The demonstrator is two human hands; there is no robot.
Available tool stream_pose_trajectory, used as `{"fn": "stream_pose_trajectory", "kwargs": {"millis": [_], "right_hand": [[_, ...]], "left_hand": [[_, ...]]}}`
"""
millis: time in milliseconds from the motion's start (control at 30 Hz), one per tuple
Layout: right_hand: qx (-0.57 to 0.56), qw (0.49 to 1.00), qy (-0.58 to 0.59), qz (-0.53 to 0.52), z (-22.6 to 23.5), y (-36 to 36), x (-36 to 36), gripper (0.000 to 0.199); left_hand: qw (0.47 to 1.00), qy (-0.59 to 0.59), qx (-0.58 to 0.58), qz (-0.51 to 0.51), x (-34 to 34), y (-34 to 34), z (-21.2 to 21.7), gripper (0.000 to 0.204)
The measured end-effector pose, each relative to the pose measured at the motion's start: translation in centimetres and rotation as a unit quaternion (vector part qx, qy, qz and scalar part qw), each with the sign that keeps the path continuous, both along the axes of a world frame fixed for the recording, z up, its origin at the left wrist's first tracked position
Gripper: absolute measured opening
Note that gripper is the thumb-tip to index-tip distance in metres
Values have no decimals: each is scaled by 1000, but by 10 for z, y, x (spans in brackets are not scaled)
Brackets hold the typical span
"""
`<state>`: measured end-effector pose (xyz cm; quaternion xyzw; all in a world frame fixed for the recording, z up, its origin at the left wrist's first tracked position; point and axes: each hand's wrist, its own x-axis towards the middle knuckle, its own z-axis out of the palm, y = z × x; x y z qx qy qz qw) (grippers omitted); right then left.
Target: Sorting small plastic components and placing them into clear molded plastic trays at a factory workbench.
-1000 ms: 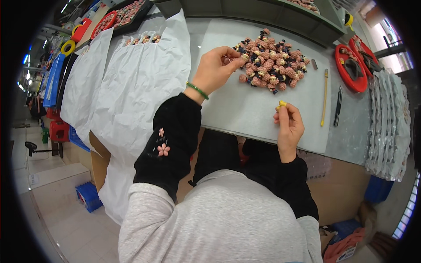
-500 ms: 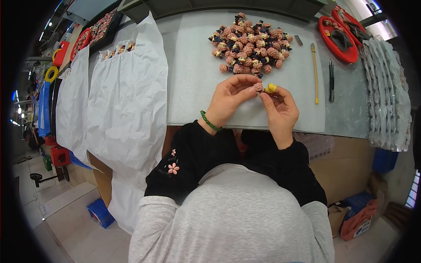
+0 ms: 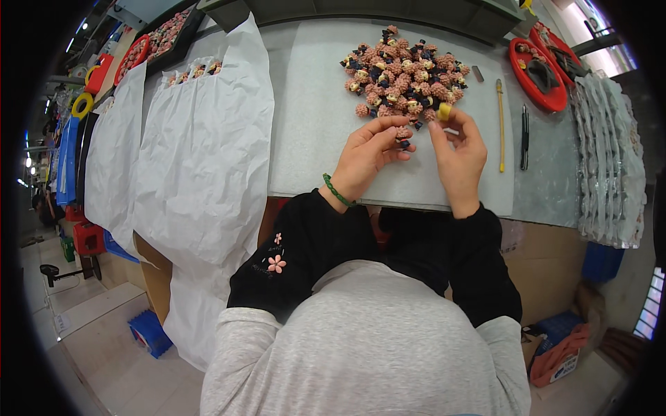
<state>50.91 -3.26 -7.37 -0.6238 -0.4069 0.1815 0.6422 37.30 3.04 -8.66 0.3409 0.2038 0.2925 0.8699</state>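
Note:
Between the thumb and fingers of my left hand point(image 3: 362, 154) is a small figurine point(image 3: 402, 134) with a bumpy pink head and a dark body. It is held above the white table sheet, just short of a heap of similar figurines point(image 3: 406, 73). My right hand point(image 3: 459, 156) reaches to the near right edge of that heap. Its thumb and index finger are apart beside a pink-headed figurine point(image 3: 430, 114), and whether they touch it is unclear. A yellow finger cot point(image 3: 444, 111), slightly blurred, covers the index fingertip.
Right of the heap lie a small grey block point(image 3: 477, 73), a thin yellow stick point(image 3: 500, 128) and a black pen point(image 3: 524, 139). Red trays point(image 3: 553, 102) and stacked clear plastic packs point(image 3: 607, 163) sit farther right. White paper point(image 3: 201, 145) drapes the left side; a grey crate point(image 3: 361, 12) stands behind.
My right hand has left the figurine in my left hand and moved up and right to the heap. The held figurine now shows its dark lower part. The whole view has shifted slightly.

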Motion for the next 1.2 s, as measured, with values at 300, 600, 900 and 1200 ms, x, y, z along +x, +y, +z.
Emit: {"fn": "stream_pose_trajectory", "kwargs": {"millis": [300,600,900,1200], "right_hand": [[7,894,-448,20,2,24,20,20],[-11,940,-340,14,-7,14,15,17],[59,970,-214,94,-3,-27,-23,27],[14,985,146,92,-26,-39,-30,35]], "left_hand": [[999,25,34,16,-6,-4,-1,24],[998,37,41,15,-7,-8,-5,23],[991,82,105,-29,-14,-7,1,28],[985,50,164,-1,-9,-13,-6,25]]}}
